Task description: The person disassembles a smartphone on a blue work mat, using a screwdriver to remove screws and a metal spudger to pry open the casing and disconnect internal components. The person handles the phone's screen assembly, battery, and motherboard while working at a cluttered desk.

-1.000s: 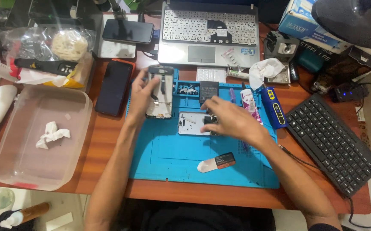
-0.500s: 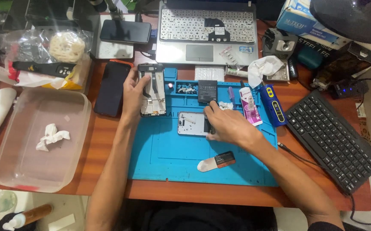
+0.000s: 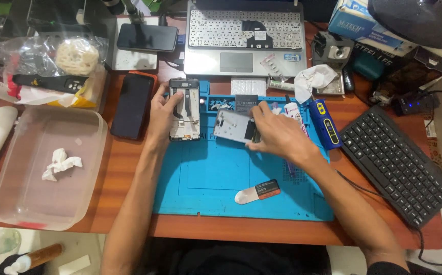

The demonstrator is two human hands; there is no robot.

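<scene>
Since earlier, your right hand (image 3: 277, 135) lifted grey back cover (image 3: 235, 126), fingers gripping; left hand (image 3: 162, 109) fingers clasp opened phone frame (image 3: 184, 109); reassembly remains.

Right hand (image 3: 277, 135) now lifting grey back cover (image 3: 233, 126), tilted off blue mat (image 3: 205, 178).

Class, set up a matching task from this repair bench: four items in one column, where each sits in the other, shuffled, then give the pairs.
1. tissue
2. phone frame
3. pry tool
4. black phone

A. in the left hand
B. on the blue mat, near its front edge
C. in the clear tub
D. on the wooden desk, left of the mat

Pairs: 1-C, 2-A, 3-B, 4-D
</scene>
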